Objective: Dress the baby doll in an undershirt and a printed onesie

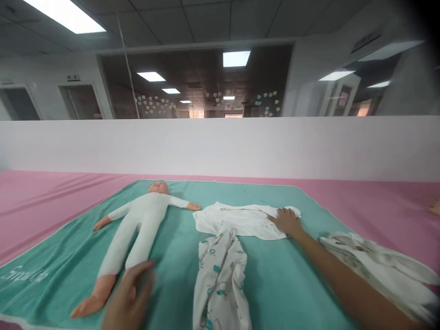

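Note:
A baby doll (137, 229) in a white bodysuit lies on its back on the left of a teal mat (285, 275). To its right lie a white top (237, 220) spread flat and patterned baby trousers (220, 279) below it. My right hand (287, 222) rests flat on the right part of the white top, fingers stretched out. My left hand (129, 298) hovers near the doll's feet, blurred, fingers loosely together, holding nothing visible.
The mat lies on a pink-covered surface (378, 201) backed by a low white wall (220, 146). More crumpled patterned clothing (374, 266) lies at the mat's right edge. Glass partitions and ceiling lights are behind.

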Demonstrator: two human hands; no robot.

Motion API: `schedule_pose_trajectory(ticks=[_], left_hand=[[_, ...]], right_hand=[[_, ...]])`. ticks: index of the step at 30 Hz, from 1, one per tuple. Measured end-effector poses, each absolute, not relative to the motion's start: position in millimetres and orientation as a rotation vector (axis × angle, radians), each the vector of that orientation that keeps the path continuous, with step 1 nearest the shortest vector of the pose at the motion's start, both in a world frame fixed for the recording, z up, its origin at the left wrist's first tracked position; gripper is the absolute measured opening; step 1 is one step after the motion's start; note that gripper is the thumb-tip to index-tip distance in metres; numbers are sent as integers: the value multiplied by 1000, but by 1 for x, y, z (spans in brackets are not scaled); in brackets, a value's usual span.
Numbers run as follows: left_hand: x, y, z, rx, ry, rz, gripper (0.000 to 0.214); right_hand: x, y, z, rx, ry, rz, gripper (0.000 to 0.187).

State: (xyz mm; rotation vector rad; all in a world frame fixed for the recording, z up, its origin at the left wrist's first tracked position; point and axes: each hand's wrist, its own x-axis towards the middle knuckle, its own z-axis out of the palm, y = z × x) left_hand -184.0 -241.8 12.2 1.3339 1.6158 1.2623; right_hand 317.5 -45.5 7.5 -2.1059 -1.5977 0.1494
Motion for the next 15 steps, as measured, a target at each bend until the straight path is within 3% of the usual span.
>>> schedule_pose_trajectory(ticks=[2, 6, 8, 10, 11, 13, 15], left_hand=[[-127, -235, 12, 1704, 1745, 1093, 56], [-59, -234, 9, 2165, 1504, 576, 91], [-50, -236, 9, 2151, 1592, 519, 78], [-45, -239, 14, 2053, 1679, 582, 44], [-41, -242, 18, 1998, 1683, 643, 31], [-28, -249, 30, 1853, 1643, 797, 26], [-12, -257, 43, 1595, 1616, 974, 33]], right_hand=[[333, -58, 0, -1981, -1515, 227, 36], [332, -65, 11, -1749, -1473, 371, 11], [320, -71, 23, -1638, -1449, 428, 14], [298, -87, 34, -1449, -1421, 589, 20], [285, -99, 38, -1197, -1335, 843, 20], [256, -128, 42, -780, -1262, 1360, 20], [231, -158, 43, -542, -1372, 1753, 18]])
